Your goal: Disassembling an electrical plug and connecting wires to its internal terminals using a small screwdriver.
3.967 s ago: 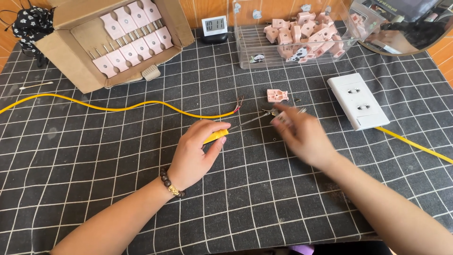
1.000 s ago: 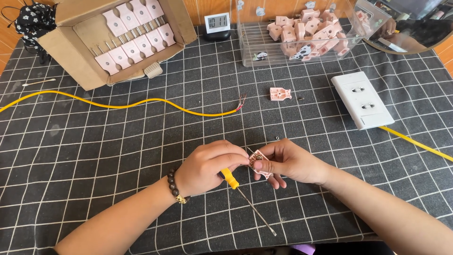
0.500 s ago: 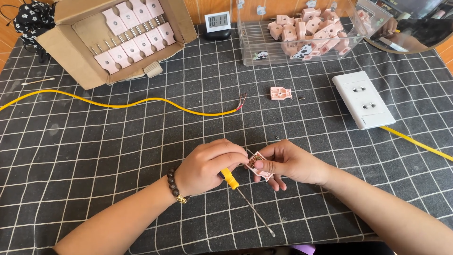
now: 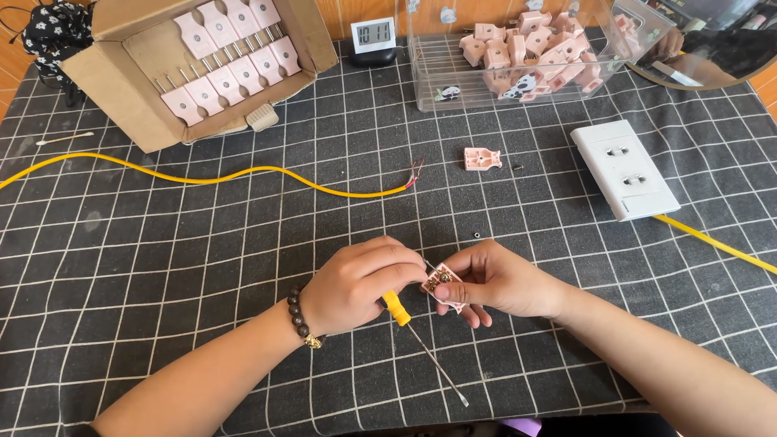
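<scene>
The left hand (image 4: 356, 283) is closed around a yellow screwdriver (image 4: 398, 309), and the right hand (image 4: 494, 279) pinches a small pink plug part (image 4: 443, 283) above the grid mat (image 4: 202, 267).

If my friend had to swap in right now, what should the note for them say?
Left hand: grips a yellow-handled screwdriver, shaft pointing toward you, and touches the pink plug part.
Right hand: pinches that pink plug part above the checked mat.
Nearby: a second pink piece, a tiny dark screw, the yellow cable with bare wire ends, a white socket block.
Done: one part picked up.
Left: cable not joined to it; second piece lies loose.
</scene>
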